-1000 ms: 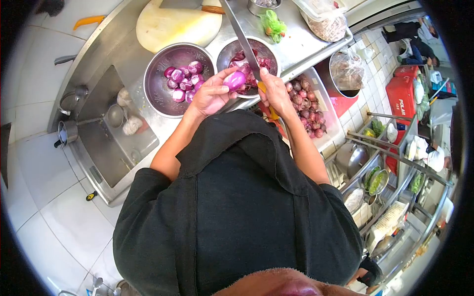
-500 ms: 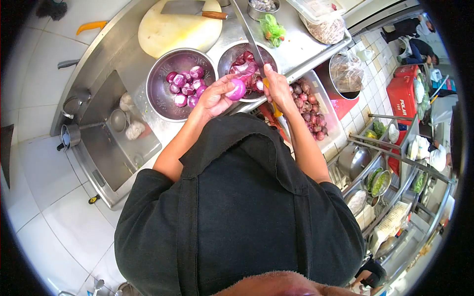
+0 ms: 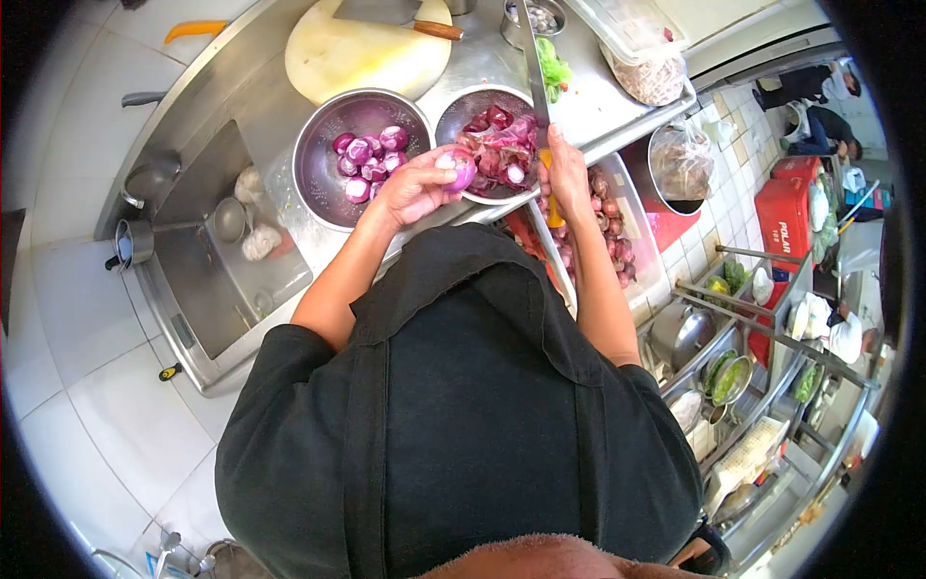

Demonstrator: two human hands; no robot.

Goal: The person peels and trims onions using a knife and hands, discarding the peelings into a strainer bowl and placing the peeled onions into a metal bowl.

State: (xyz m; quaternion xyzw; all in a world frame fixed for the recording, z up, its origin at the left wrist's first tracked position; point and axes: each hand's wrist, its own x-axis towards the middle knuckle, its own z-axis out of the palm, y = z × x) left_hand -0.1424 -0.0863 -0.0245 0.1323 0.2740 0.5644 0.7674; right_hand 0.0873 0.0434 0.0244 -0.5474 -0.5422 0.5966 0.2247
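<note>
Left hand (image 3: 415, 188): forearm angled up and inward from the black sleeve, palm turned partly up, thumb laid across the top and fingers curled beneath.
Left grip: pinching a round, glossy purple-and-white peeled onion (image 3: 461, 174) between thumb and fingers.
Right hand (image 3: 567, 174): forearm reaching almost straight forward, back of the hand turned outward, thumb toward the blade.
Right grip: fingers closed around the yellow handle of a long steel-bladed knife (image 3: 535, 77), its blade pointing away from the body and apart from the onion.
Onion's place: in front of the chest, at the near side of the gap between two steel bowls.
Onion's look: smooth, pale purple, dry skin off the visible side; part is hidden by the thumb.
Left bowl: perforated round steel colander (image 3: 311, 179) with shiny purple-and-white peeled onions (image 3: 362, 152) grouped inside.
Right bowl: round steel bowl (image 3: 449, 108) with crumpled dark-red onion skins (image 3: 494, 145).
Beside right forearm: whitish rectangular plastic bin (image 3: 644, 217) with dull reddish-brown unpeeled onions (image 3: 617, 246).
</note>
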